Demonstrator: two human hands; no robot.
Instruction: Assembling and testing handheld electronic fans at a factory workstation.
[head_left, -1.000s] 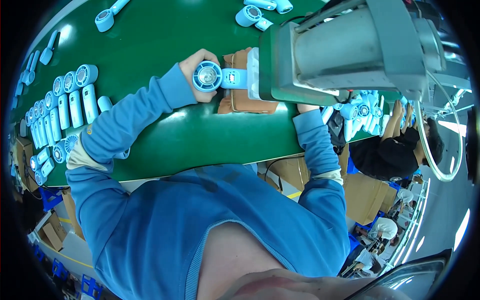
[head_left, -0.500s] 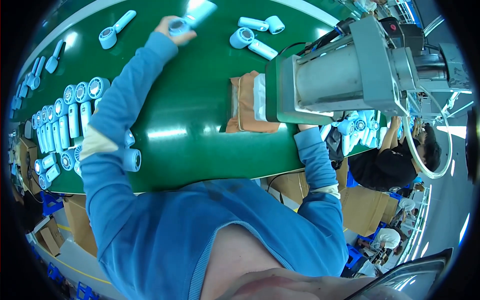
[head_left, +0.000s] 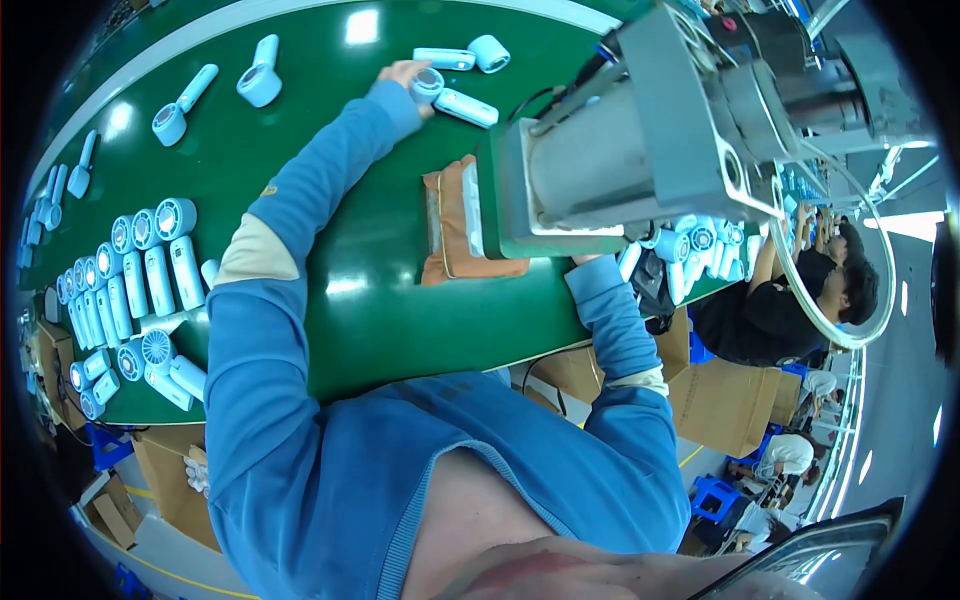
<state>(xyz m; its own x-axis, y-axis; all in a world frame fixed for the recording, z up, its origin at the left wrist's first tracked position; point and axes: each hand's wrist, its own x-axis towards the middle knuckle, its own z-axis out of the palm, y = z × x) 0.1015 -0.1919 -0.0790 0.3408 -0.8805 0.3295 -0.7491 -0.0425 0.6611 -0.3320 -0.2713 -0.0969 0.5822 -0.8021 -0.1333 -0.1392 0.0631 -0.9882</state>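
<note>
My left hand (head_left: 402, 74) reaches to the far middle of the table, its fingers wrapped round the round head of a light blue handheld fan (head_left: 466, 108). The fan's handle points right, toward the press. Just beyond it lies a second handheld fan (head_left: 445, 59), its head to the right. Left of my hand, another handheld fan (head_left: 260, 86) rests with its handle pointing away from me. My right hand (head_left: 585, 259) is under the right side of the press (head_left: 600, 170); only a bit near the wrist shows, and its fingers are hidden.
Rows of light blue fans (head_left: 155, 280) line the left of the green table (head_left: 370, 330). A brown cloth-wrapped block (head_left: 455, 225) sits at the press's left side. More fans (head_left: 700, 245) are piled to the right, near a person in black (head_left: 760, 320). Cardboard boxes (head_left: 725, 410) stand below.
My left hand has let go of the fan it carried, which now lies to the left, and has moved onto another fan near the press. The view has shifted. My right hand stays by the press.
</note>
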